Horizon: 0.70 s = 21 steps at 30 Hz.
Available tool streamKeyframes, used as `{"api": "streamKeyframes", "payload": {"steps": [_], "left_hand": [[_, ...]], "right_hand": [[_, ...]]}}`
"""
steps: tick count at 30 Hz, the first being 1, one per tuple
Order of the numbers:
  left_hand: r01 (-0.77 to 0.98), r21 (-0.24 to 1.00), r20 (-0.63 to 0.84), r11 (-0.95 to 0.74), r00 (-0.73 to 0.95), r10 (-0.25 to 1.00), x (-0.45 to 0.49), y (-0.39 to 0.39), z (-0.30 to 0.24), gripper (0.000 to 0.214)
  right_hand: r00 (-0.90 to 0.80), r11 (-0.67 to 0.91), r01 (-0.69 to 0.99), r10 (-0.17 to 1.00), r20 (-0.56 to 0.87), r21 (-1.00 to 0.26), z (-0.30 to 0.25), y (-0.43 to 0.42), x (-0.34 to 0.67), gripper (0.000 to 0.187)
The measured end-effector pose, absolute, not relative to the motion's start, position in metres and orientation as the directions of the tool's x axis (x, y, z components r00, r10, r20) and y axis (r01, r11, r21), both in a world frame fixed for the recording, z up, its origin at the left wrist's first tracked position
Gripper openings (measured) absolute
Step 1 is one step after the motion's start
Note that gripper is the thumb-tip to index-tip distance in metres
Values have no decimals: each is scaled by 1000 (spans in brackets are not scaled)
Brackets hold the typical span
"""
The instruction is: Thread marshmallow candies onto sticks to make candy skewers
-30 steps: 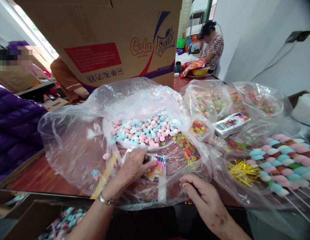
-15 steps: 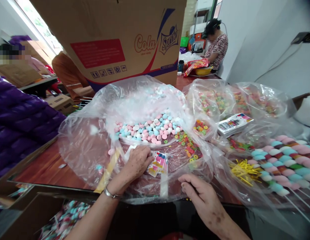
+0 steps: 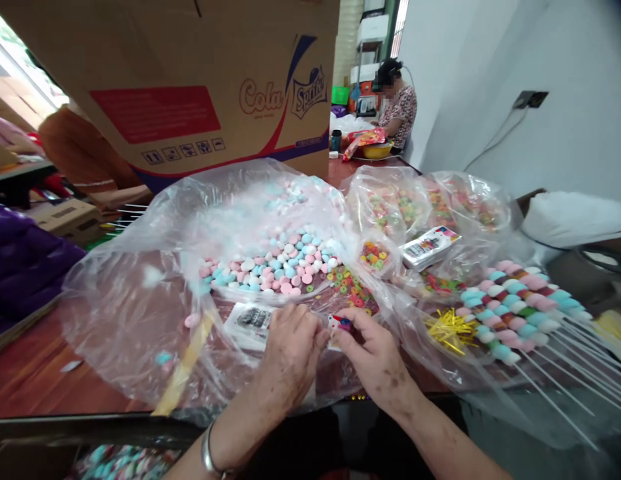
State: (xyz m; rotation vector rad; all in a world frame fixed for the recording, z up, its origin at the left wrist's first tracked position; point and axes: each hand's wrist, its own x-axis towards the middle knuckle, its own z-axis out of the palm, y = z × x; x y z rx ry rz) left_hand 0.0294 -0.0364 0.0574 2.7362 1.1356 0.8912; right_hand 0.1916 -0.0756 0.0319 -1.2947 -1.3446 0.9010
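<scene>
Both hands meet over the clear plastic sheet at the table's near edge. My left hand (image 3: 294,347) has its fingers closed on one side of a small printed plastic bag (image 3: 341,324). With thumb and forefinger, my right hand (image 3: 373,350) pinches the bag's other side. Most of the bag is hidden by the fingers. Left of my left hand lies a stack of white printed bags (image 3: 247,321). Just beyond are pink, blue and white marshmallows (image 3: 275,267) in a large clear bag. Colourful ring gummies (image 3: 353,287) lie loose behind my right hand.
Yellow twist ties (image 3: 450,330) and marshmallow skewers (image 3: 520,300) lie at right, sticks pointing toward me. Behind them are another printed-bag stack (image 3: 430,247) and bagged gummies (image 3: 440,200). A tall cardboard box (image 3: 190,80) stands at the back. A person (image 3: 397,107) sits at the far end.
My left hand has lifted the printed bag off the sheet and shifted right. My right hand has come in to grip it too. The view has turned slightly right.
</scene>
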Motion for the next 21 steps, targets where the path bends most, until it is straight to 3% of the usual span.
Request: {"api": "streamKeyframes", "payload": {"steps": [3, 6, 9, 11, 16, 21], "left_hand": [[609, 300, 534, -734, 531, 658, 36, -37, 58, 11], [523, 332, 523, -785, 591, 615, 37, -30, 64, 26], [485, 484, 376, -728, 636, 674, 38, -20, 71, 4], [509, 586, 261, -631, 619, 741, 40, -12, 74, 15], [548, 652, 91, -525, 630, 771, 41, 7, 76, 18], [585, 625, 37, -516, 638, 769, 34, 14, 80, 27]], "right_hand": [[103, 181, 261, 971, 214, -948, 34, -72, 201, 13], [58, 245, 330, 959, 278, -912, 35, -69, 212, 11], [24, 334, 450, 923, 385, -828, 37, -64, 218, 12], [27, 344, 515, 909, 416, -785, 39, -59, 218, 18], [82, 230, 589, 937, 341, -775, 43, -46, 211, 34], [68, 171, 508, 969, 237, -844, 43, -43, 206, 36]]}}
